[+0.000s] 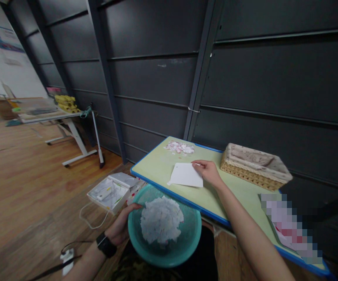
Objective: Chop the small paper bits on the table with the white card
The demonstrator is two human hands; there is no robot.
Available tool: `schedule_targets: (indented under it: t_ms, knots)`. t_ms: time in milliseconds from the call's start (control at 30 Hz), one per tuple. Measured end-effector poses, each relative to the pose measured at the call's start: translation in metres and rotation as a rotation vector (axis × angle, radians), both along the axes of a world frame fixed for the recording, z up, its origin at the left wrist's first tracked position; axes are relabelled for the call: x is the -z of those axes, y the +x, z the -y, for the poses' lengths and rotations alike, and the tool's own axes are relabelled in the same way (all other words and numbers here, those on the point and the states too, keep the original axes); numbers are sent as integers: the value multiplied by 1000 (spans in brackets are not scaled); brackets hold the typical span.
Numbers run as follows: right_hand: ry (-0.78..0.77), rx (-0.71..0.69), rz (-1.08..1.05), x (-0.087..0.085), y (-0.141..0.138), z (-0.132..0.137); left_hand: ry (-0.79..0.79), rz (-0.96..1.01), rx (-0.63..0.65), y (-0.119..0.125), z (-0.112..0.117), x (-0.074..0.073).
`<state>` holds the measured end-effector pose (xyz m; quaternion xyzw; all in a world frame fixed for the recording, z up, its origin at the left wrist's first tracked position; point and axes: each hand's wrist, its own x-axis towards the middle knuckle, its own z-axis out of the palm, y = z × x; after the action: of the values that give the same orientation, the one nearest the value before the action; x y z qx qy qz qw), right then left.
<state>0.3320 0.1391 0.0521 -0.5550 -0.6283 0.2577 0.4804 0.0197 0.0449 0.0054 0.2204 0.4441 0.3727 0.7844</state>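
My left hand (120,224) grips the left rim of a teal plastic colander-like basin (192,238), which sits at my lap by the table's front edge. A heap of small torn white paper pieces (161,219) lies in the basin. Over the table, my right hand (206,171) pinches the upper right corner of a white sheet of paper or card (185,175). The sheet's lower edge reaches close to the table's front edge. Behind the sheet, a flat pile of pinkish-white paper scraps (179,147) lies on the tabletop.
The pale yellow table (151,162) has a blue edge. On its right stand a lined wicker basket (253,177) and a blurred-out printed item (289,226). An open white box (109,193) is at the left, with a cable beside it. Dark metal panels (154,82) rise behind the table.
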Motion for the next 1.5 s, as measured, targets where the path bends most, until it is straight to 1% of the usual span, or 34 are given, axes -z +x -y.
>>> schedule_targets:
  t_ms: [100,200,300,467,667,800,867,967,1033,1200,1333,1500]
  knots:
    - [46,99,-27,1,3,-3,0,1,1,-1,0,0]
    - [38,127,-75,2,6,-4,6,-4,-1,0,1,1]
    - [31,108,-45,2,6,-3,5,-13,-3,1,1,0]
    - [-32,-27,-16,-1,2,1,-7,-51,2,0,1,-3]
    - [-60,-11,-113,-4,0,3,-24,-65,26,-5,-1,3]
    - [-68,-54,-133,-3,-1,3,-9,-57,24,-5,-2,2]
    - [-53,-35,-100,-2,0,2,-4,-51,24,-5,-1,1]
    - [-11,61,-65,0,1,0,-5,-51,26,-5,-1,1]
    - [14,98,-56,1,2,-2,-10,-52,39,-6,-1,3]
    - [17,103,-84,2,3,-2,-15,-37,68,-8,-2,9]
    - [21,127,-82,2,4,-3,-6,-38,61,-7,-2,7]
    - [-9,97,-83,1,5,-3,-10,-50,33,-7,-1,5]
